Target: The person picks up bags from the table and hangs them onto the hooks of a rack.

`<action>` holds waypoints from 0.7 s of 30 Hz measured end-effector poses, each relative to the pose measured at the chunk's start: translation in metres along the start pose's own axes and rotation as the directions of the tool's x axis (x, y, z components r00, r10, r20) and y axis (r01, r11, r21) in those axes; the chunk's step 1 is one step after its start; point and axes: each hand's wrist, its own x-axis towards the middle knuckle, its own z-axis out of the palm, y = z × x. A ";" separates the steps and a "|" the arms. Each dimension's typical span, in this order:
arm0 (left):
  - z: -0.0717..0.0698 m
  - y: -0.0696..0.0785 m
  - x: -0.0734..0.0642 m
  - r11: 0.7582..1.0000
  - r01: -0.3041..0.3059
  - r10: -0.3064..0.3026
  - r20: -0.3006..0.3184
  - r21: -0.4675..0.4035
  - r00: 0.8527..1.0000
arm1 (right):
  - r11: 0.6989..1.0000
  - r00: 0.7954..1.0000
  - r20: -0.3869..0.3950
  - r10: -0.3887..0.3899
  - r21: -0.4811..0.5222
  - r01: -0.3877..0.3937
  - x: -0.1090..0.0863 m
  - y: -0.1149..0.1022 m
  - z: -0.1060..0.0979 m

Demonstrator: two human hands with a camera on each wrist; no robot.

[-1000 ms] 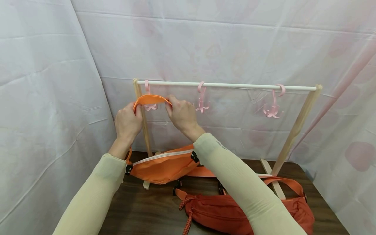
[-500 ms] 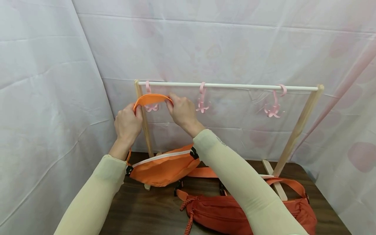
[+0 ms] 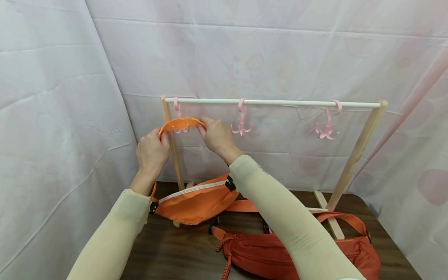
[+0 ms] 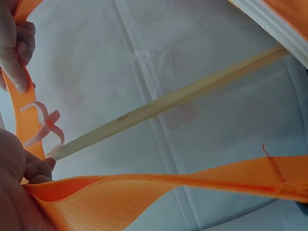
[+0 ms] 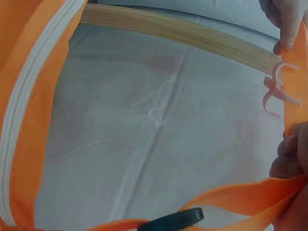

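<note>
An orange waist bag (image 3: 197, 204) with a white zip hangs from its strap (image 3: 174, 123), low over the table. My left hand (image 3: 153, 151) grips the strap on one side, and my right hand (image 3: 217, 137) pinches it on the other. Between them the strap arches across the left pink hook (image 3: 177, 105). The hook's stem shows above the strap and its prongs overlap the lower edge. In the left wrist view the prongs (image 4: 48, 125) stand right at the strap's band (image 4: 24, 106). Both sets of fingertips lie close on either side of this hook.
A white rod (image 3: 280, 102) on wooden legs (image 3: 357, 153) carries two further pink hooks, one mid-rod (image 3: 241, 120) and one at the right (image 3: 327, 126). A rust-red waist bag (image 3: 259, 251) lies on the dark wooden table (image 3: 168, 252), partly under my right forearm. Pale curtains hang behind.
Both hands have lowered slightly with the strap, so the hook's stem now shows above it. The orange bag hangs a little lower. The grip of both hands is the same.
</note>
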 end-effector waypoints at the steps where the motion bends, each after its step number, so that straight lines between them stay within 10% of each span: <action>1: 0.000 -0.001 0.000 1.000 0.003 -0.003 0.006 0.003 1.000 | 1.000 1.000 0.013 0.006 -0.001 -0.006 0.000 0.000 0.000; 21: -0.004 -0.007 -0.017 0.999 0.021 -0.024 0.083 0.043 0.996 | 0.995 0.947 0.314 0.062 0.049 -0.081 -0.002 0.002 0.015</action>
